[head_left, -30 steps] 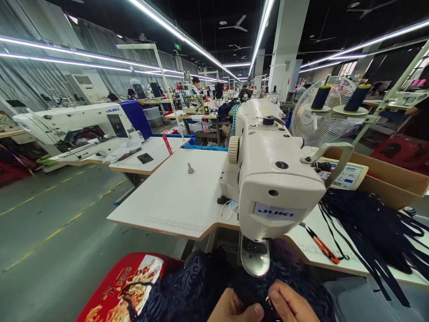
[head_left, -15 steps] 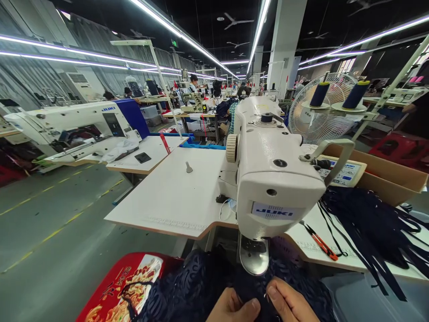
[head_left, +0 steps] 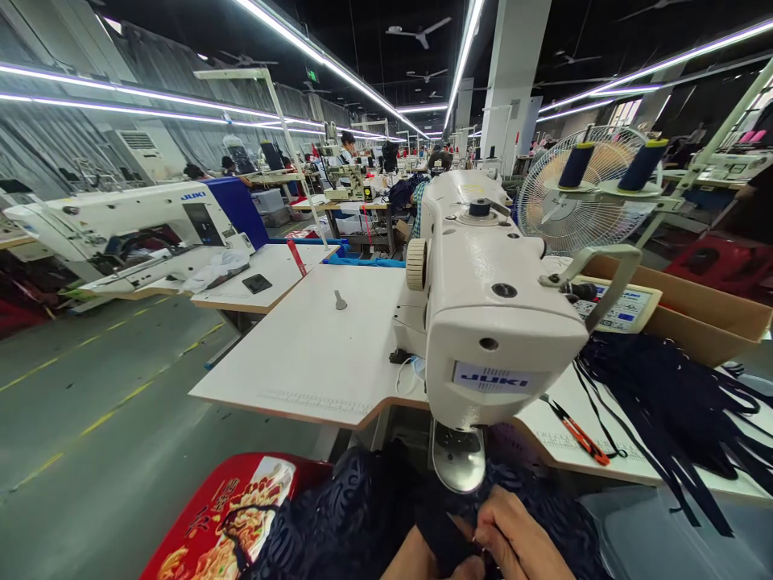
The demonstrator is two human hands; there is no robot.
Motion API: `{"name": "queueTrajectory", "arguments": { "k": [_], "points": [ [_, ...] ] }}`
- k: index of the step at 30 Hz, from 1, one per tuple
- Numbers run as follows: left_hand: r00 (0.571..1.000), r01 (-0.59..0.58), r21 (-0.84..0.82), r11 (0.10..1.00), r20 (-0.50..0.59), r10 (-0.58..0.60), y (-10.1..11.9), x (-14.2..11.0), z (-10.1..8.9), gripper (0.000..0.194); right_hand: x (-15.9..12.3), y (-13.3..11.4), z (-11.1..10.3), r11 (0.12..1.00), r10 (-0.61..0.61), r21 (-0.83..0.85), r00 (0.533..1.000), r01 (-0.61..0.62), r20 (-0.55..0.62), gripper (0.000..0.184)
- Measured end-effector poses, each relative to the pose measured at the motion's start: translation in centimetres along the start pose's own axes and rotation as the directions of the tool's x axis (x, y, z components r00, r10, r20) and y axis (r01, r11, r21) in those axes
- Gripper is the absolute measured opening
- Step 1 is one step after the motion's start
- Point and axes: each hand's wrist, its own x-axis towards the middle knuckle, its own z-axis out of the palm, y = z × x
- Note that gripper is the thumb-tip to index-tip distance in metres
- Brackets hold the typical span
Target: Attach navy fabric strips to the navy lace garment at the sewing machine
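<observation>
At the bottom edge of the head view, a worker's right hand (head_left: 519, 544) and left hand (head_left: 423, 560) pinch a piece of dark navy lace fabric (head_left: 362, 515) just below the front edge of the desk (head_left: 314, 354), directly under the presser foot plate (head_left: 459, 459) of a white sewing machine (head_left: 483, 306). Both grips close on the fabric, with a dark fold caught between the fingertips. The machine's face carries the label "JUKI"; the same name shows in blue on a second machine (head_left: 138, 225) at left. A red box (head_left: 223, 515) beside the fabric bears printed characters too blurred to read. Both hands are cut off by the frame, the left mostly covered by cloth.
</observation>
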Motion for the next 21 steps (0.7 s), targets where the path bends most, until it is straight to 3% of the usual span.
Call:
{"name": "queueTrajectory", "arguments": {
  "k": [4, 7, 10, 13, 15, 17, 19, 21],
  "points": [
    [0.991, -0.077, 0.221, 0.972, 0.12, 0.051, -0.7, 0.4, -0.7, 0.011, 0.7, 0.2, 0.9, 0.97, -0.175, -0.184, 0.982, 0.159, -0.076, 0.046],
    [0.994, -0.099, 0.325, 0.941, 0.073, 0.08, -0.2, 0.7, -0.8, 0.01, 1.1, 0.6, 2.1, 0.945, -0.252, -0.236, 0.963, 0.225, -0.091, 0.048],
    [0.996, -0.091, 0.305, 0.948, 0.037, 0.084, 0.2, 0.6, -0.5, 0.015, 1.6, 0.7, 2.1, 0.944, -0.254, -0.241, 0.963, 0.226, -0.092, 0.046],
    [0.999, -0.033, 0.111, 0.993, 0.036, 0.029, 0.0, 0.5, -0.4, 0.032, 2.0, 0.5, 0.7, 0.966, -0.2, -0.182, 0.977, 0.184, -0.076, 0.043],
    [0.999, 0.026, -0.046, 0.999, -0.023, -0.027, -0.3, 0.4, -0.4, 0.043, 1.7, 0.5, -0.2, 0.978, -0.179, -0.12, 0.983, 0.171, -0.052, 0.038],
    [0.99, 0.063, -0.167, 0.984, -0.118, -0.083, -0.7, 0.3, -0.5, 0.051, 0.8, 0.7, -0.4, 0.994, -0.092, -0.065, 0.984, 0.083, -0.151, 0.03],
    [0.971, 0.102, -0.29, 0.951, -0.178, -0.158, -1.3, 0.3, -0.5, 0.057, -0.6, 0.9, 0.3, 0.995, 0.097, 0.04, 0.929, -0.089, -0.356, 0.024],
    [0.953, 0.154, -0.432, 0.889, -0.174, -0.25, -1.8, 0.3, -0.3, 0.06, -1.9, 1.0, 1.6, 0.955, 0.276, 0.217, 0.869, -0.201, -0.409, 0.025]
  ]
}}
